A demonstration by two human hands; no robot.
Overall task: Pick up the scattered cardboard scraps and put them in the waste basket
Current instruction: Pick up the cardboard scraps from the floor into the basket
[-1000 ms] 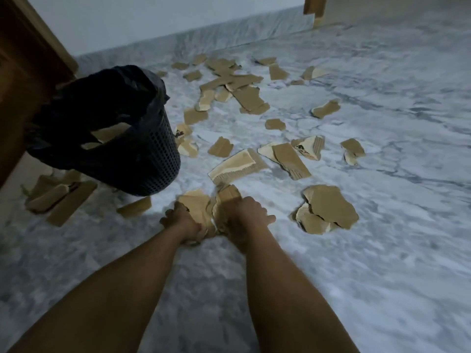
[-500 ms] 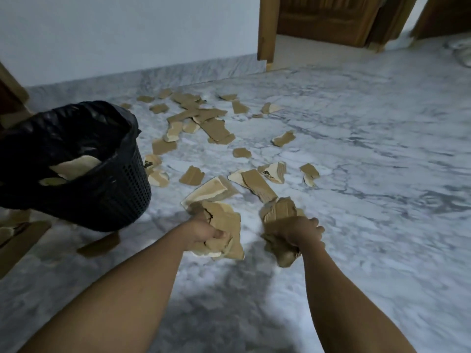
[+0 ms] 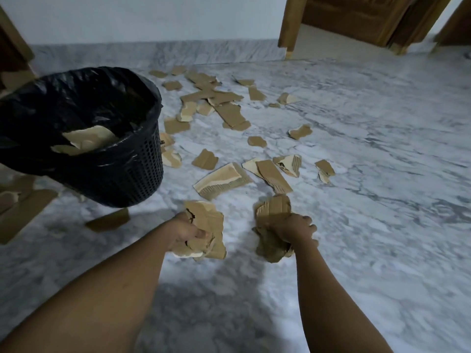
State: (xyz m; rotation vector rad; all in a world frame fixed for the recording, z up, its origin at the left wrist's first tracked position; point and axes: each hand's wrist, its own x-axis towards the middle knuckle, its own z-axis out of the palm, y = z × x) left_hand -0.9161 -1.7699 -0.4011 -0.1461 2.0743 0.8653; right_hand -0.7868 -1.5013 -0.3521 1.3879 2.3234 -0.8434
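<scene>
A black mesh waste basket (image 3: 132, 174) lined with a black bag stands at the left, with pale cardboard pieces (image 3: 89, 140) inside. My left hand (image 3: 184, 231) grips a bunch of brown cardboard scraps (image 3: 206, 220) above the floor, right of and below the basket. My right hand (image 3: 297, 230) grips a second crumpled bunch of scraps (image 3: 272, 207). Several loose scraps (image 3: 224, 180) lie scattered over the marble floor beyond my hands, reaching back to the wall.
More cardboard strips (image 3: 23, 212) lie on the floor left of the basket, and one scrap (image 3: 108, 220) lies just below it. A wooden door frame (image 3: 290, 26) and door stand at the back right. The grey marble floor (image 3: 382, 200) stretches to the right.
Both hands have lifted off the floor with bunches of scraps, and they have drawn apart. The right-hand pile of scraps is gone from the floor. My view has tilted up, showing the doorway.
</scene>
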